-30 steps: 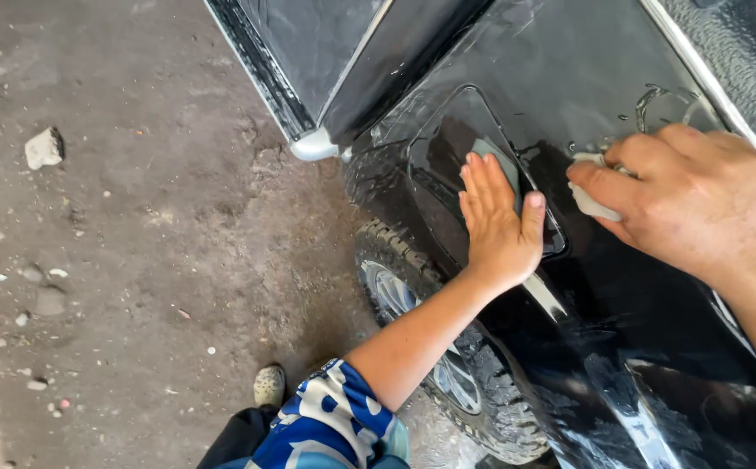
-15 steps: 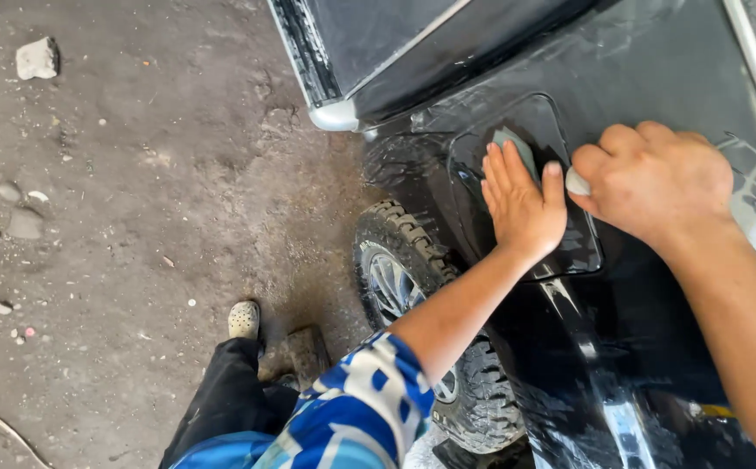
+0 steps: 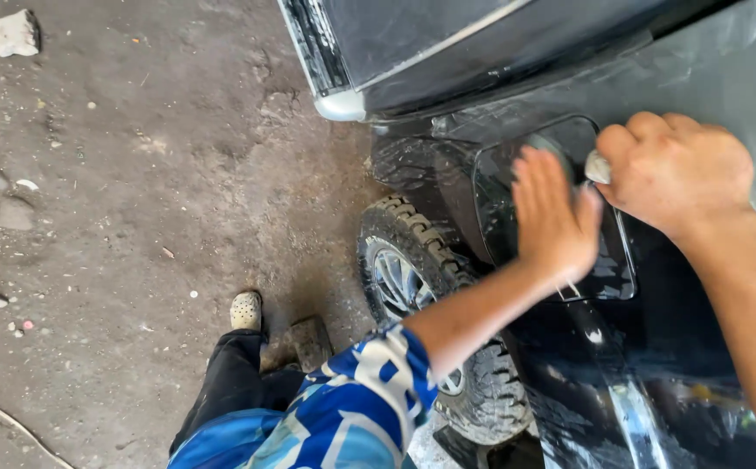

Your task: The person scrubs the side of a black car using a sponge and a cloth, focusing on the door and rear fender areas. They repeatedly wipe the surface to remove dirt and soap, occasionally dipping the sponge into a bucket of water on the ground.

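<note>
Black glossy wet car body panel (image 3: 699, 78), rounded-square fuel-door outline (image 3: 560, 208) at centre. Knobby dark tyre (image 3: 430, 304) below, dirt-stained concrete floor (image 3: 135, 191) to the left. Left hand (image 3: 556, 217) flat on the fuel door, fingers extended and released, pointing up the panel; blurred, anything beneath it hidden. Right hand (image 3: 677, 174) just right of it, nearly touching, fingers clenched around a small pale grey lump (image 3: 598, 167) that peeks out at the knuckles toward the left hand, pressed against the fuel door's upper right edge.
</note>
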